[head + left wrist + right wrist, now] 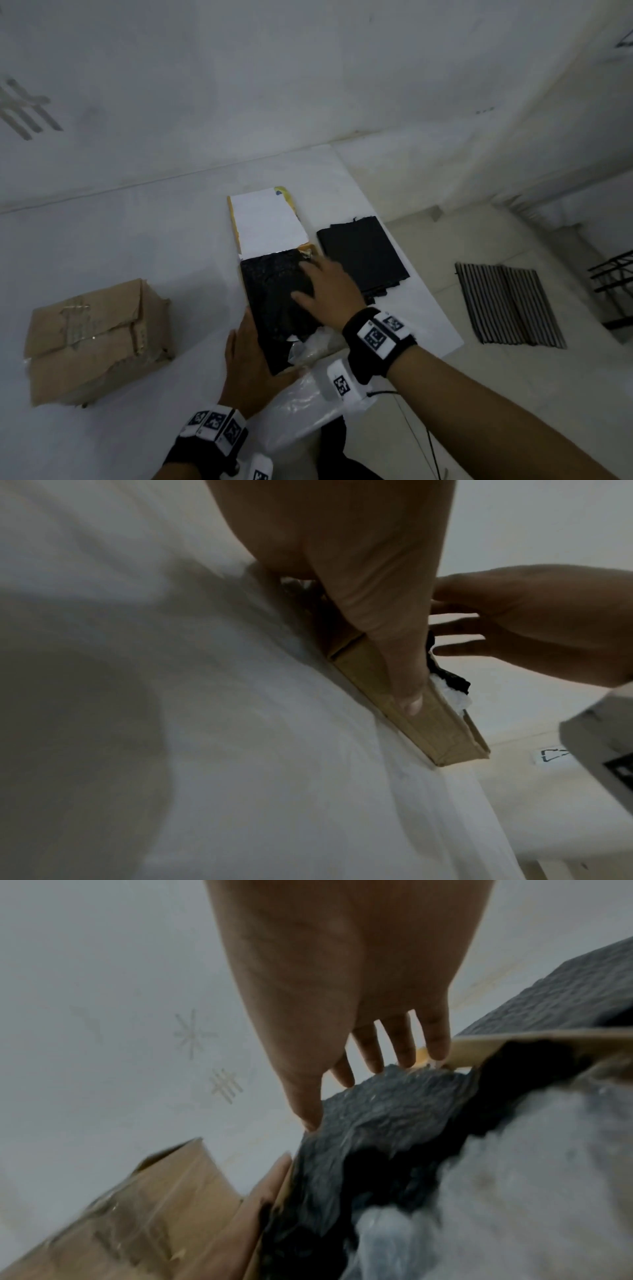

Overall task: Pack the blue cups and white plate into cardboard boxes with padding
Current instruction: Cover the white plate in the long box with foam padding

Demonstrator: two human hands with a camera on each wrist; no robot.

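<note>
My flat right hand [329, 291] presses the crinkly black padding sheet [274, 301] into the thin brown cardboard box [404, 712] (lid up). My left hand [248, 363], fingers straight, steadies its side.

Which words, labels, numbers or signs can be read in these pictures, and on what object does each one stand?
No words or numbers can be read.
Black-and-white square code markers on the wristbands: patterns only, no text.
Small black triangular sign on the white surface, in the left wrist view: too blurred to read.
Faint line and star marks on the pale wall: no letters.
Closed brown cardboard box with tape: no print visible.
</note>
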